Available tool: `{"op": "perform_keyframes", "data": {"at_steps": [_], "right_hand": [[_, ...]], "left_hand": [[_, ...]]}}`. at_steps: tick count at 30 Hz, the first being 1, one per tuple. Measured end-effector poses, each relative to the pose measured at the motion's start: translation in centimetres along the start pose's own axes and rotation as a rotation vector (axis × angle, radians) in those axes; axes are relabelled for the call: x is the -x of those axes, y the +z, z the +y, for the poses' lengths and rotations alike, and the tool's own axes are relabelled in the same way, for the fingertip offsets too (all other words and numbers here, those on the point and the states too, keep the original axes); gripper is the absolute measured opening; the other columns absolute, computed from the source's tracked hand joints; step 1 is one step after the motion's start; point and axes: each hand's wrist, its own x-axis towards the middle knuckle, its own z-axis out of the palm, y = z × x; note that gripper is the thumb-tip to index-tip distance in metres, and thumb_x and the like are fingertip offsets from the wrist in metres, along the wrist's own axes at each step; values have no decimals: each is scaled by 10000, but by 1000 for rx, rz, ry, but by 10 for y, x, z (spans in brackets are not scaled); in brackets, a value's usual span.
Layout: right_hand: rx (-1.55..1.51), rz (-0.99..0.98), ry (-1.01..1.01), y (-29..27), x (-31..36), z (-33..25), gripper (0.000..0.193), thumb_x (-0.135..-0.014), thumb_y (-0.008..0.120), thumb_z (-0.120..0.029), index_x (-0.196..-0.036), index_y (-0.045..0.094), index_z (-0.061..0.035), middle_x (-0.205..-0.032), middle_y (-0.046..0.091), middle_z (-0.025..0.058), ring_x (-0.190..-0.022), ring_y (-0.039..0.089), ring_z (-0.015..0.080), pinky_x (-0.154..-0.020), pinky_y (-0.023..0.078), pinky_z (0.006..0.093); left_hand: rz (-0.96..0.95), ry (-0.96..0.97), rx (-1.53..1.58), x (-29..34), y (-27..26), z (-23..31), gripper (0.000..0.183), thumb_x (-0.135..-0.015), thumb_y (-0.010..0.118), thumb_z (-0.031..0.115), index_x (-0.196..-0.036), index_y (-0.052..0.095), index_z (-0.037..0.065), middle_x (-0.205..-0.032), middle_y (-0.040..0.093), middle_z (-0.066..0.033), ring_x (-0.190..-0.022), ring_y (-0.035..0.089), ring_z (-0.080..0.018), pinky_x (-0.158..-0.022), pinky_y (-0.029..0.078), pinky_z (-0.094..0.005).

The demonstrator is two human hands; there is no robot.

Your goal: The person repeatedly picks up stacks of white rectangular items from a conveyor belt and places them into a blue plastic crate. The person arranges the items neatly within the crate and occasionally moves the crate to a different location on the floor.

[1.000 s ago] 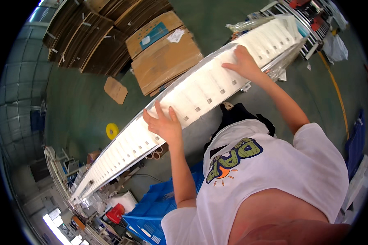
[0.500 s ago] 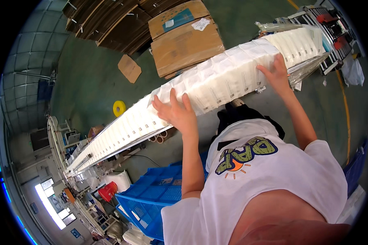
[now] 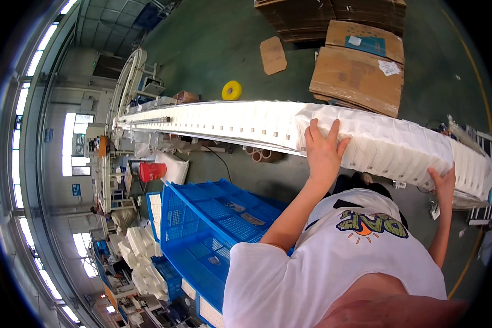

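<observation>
- One long line of white packs runs from ten o'clock to three o'clock; its near face bears small dark printed squares, evenly repeated.
- Blue mesh crate at seven o'clock, with pale slips on it, their print too small to read.
- Stack of flattened brown cartons at two o'clock; a teal printed panel crosses the top one, and a white label sits near its right edge, lettering too small to make out.
- Raised block of packs at three o'clock, between the two hands and higher than the packs beyond its ends; dark squares and faint print mark its near face, unreadable from here.
- White shirt at four to five o'clock, its chest print showing chunky green letters edged in dark blue above an orange sun.
- Left hand at three o'clock, touching the block's left end, fingers spread, thumb apart.
- Right hand, farther out at three o'clock, at the block's right end, thumb apart; I cannot tell whether its other fingers are spread or pressed together.
- Red bucket at nine o'clock.
- Yellow roll at twelve o'clock.
</observation>
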Motion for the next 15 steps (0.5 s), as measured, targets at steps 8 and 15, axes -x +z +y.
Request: {"op": "perform_keyframes", "data": {"at_steps": [8,15], "right_hand": [[-373,155,152,-6,-9,83,619,-774,697,-257,-1251,400,3,-1129,540,129,-1012,528,227,-876,414,320],[-230,21,185,-23,-36,124,582,-799,655,-305,-1233,424,6,-1136,540,138,-1009,535,232,-835,452,365]], "left_hand": [[-140,-211,600,-16,-6,-37,458,-688,746,160,-1101,574,62,-1104,477,-166,-908,527,-236,-778,451,-342],[-424,-402,850,-30,13,-67,610,-668,758,167,-1168,448,3,-1048,523,-179,-942,531,-223,-826,443,-331]]}}
